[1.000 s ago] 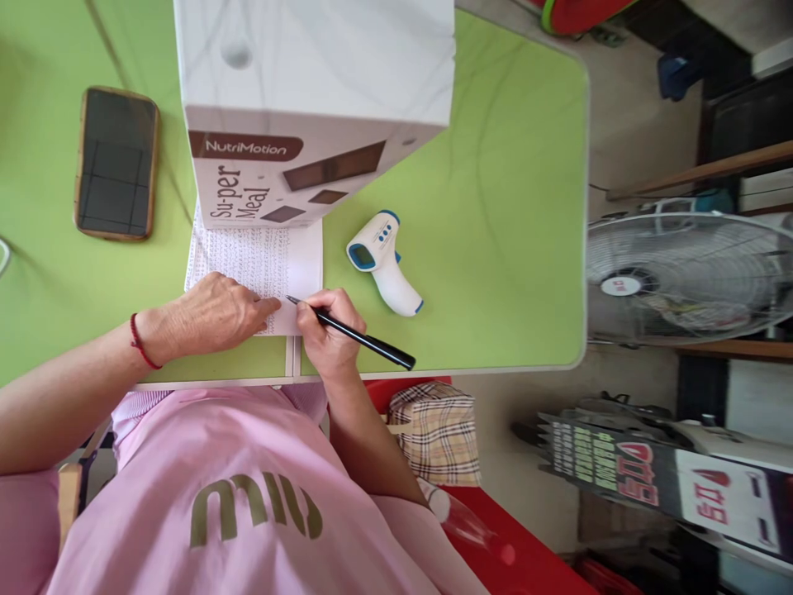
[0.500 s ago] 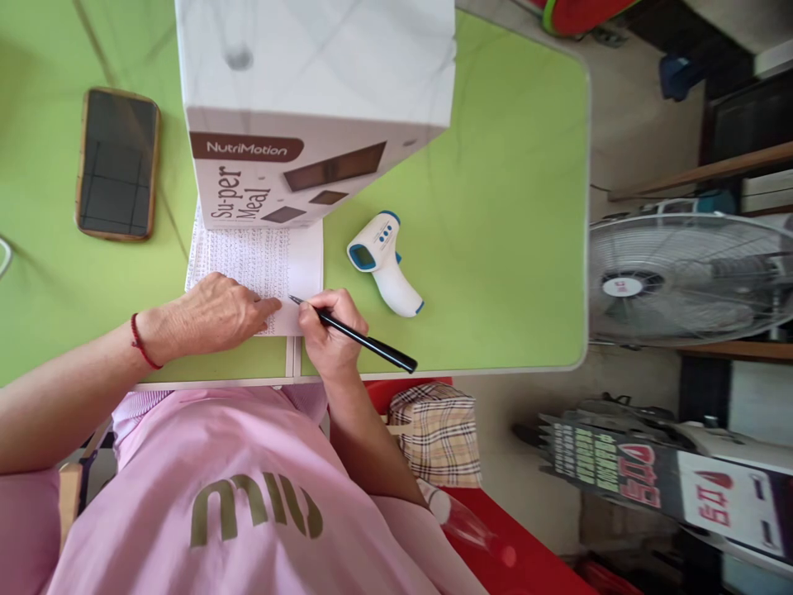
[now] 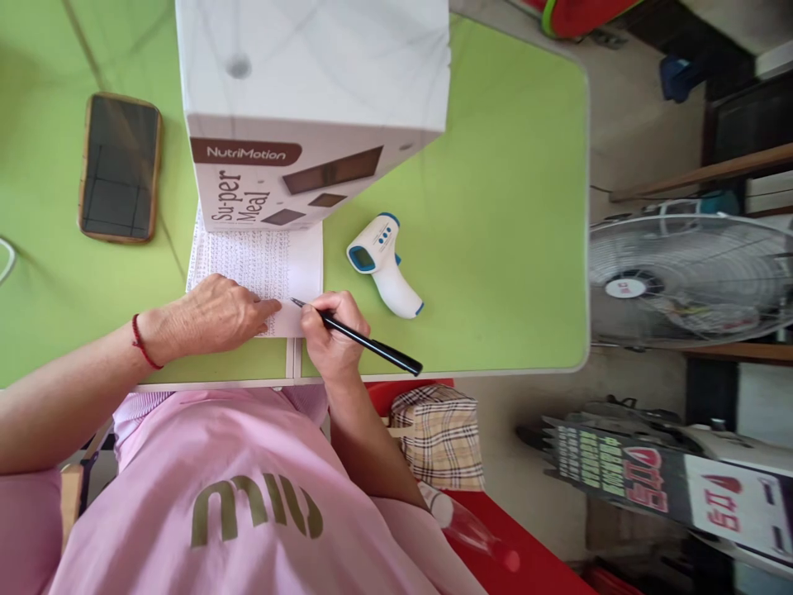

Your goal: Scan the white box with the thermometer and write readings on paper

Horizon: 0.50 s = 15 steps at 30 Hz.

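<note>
On the paper [image 3: 306, 264], toward its near left part, the left hand [image 3: 216, 316] is resting loosely unclenched, palm down, with one finger stretching toward the pen's tip. At the paper's near right corner, the right hand [image 3: 334, 339] is gripping a black pen [image 3: 377, 350] between thumb and fingers. The pen's tip is pointing over the paper's near right part, while its other end is slanting off to the right of the paper; whether the tip is touching the sheet, I cannot tell. Rows of small writing are filling the left and middle of the paper, and its right strip is showing white. Beyond the paper, a large white box [image 3: 315, 66] is standing over its far edge and hiding it from view. Just right of the paper, a white and blue thermometer [image 3: 385, 263] is lying on the green table [image 3: 508, 264]. Left of the paper and farther off, a phone [image 3: 120, 165] is lying with its screen facing up.
</note>
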Available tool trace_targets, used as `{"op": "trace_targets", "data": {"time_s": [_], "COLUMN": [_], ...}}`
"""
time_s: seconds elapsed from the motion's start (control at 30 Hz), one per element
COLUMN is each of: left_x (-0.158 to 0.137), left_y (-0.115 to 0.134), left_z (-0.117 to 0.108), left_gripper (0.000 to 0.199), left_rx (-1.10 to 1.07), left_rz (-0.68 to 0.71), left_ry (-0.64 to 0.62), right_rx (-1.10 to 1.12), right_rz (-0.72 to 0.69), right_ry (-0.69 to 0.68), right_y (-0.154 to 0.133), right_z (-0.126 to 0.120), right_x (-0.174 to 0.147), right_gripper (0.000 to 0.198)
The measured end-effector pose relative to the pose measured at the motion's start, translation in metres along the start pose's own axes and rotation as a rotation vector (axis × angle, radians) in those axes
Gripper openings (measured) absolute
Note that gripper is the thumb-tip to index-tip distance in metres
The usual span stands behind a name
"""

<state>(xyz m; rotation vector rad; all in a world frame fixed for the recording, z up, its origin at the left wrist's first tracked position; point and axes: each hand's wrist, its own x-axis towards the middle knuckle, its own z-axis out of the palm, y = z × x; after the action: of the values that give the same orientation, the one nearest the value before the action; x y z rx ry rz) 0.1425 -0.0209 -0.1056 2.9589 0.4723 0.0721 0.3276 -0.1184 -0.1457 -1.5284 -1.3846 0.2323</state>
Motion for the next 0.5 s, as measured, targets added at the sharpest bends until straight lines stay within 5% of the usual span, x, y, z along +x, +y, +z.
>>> {"op": "trace_targets", "data": {"time_s": [0.13, 0.4, 0.5], "left_x": [0.0, 0.011, 0.01], "left_y": [-0.003, -0.036, -0.056], "left_z": [0.001, -0.011, 0.001], "left_gripper": [0.026, 0.03, 0.048], "left_rx": [-0.098, -0.52, -0.706], "left_rz": [0.029, -0.253, -0.376], "left_ry": [0.256, 1.44, 1.393], "right_rx": [-0.024, -0.238, -0.318], "right_rz": [-0.043, -0.191, -0.179], "right_ry": [0.078, -0.007, -0.087], "right_y": [-0.003, 0.014, 0.024], "right_z": [-0.002, -0.008, -0.011], "right_x": [0.0, 0.012, 0.016], "right_gripper": [0.008, 0.033, 0.042]}}
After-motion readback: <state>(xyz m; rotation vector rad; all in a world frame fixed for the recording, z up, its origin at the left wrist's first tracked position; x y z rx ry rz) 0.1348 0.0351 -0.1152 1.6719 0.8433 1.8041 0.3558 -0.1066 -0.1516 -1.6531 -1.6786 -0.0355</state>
